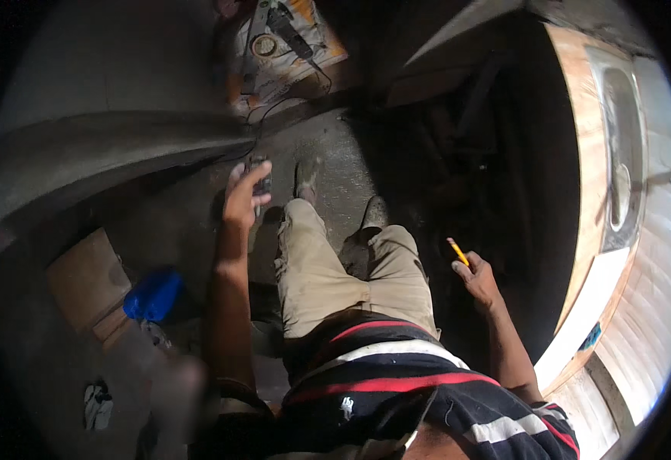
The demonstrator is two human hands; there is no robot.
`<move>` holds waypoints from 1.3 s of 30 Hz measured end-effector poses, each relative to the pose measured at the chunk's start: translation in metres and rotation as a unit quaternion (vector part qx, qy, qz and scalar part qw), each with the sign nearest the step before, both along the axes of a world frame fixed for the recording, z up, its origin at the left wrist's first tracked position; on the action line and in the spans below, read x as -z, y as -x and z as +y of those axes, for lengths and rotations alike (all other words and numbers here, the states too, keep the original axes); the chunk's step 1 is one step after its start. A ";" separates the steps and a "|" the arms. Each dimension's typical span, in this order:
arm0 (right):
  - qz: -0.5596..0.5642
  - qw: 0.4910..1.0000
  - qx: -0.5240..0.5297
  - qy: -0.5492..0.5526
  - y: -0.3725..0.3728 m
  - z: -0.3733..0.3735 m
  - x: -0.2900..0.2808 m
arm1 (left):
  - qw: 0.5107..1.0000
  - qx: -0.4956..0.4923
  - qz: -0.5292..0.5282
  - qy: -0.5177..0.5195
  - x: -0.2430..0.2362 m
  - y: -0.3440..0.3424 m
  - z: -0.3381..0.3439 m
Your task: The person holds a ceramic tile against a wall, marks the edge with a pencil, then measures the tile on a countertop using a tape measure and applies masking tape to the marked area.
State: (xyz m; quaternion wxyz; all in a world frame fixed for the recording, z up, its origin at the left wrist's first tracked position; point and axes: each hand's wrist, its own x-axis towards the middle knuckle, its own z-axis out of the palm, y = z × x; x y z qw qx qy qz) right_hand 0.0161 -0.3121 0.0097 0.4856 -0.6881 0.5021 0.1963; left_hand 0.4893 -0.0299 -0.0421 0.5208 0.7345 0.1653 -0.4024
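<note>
My right hand (481, 282) is closed around a short yellow pencil (457, 251), held out to the right of my legs. On the other side, my left hand (245, 193) reaches forward beside my left knee with its fingers curled at a small dark blocky object (262, 178). The hand and shadow partly cover that object, so its kind is unclear. Below both hands are my beige trousers and dusty shoes, on a grey floor (328, 149).
Ahead, a corded power tool (291, 34) and a tape roll (264, 46) lie on a white-orange bag (324, 52). A wood-edged panel (580, 130) with a sink-like recess stands right. Brown board (88, 280), a blue bundle (151, 296) and a crumpled pale item (98, 406) lie left.
</note>
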 end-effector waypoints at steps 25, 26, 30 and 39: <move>0.122 0.951 0.162 0.234 -0.278 -0.149 0.113 | 0.751 0.255 -0.584 -0.173 0.388 -0.473 -0.248; 0.129 0.949 0.155 0.244 -0.283 -0.150 0.112 | 0.745 0.257 -0.593 -0.165 0.394 -0.474 -0.249; 0.140 0.946 0.136 0.260 -0.286 -0.157 0.123 | 0.729 0.278 -0.614 -0.117 0.404 -0.478 -0.239; 0.143 0.937 0.116 0.297 -0.284 -0.159 0.131 | 0.568 0.274 -0.754 -0.183 0.390 -0.453 -0.242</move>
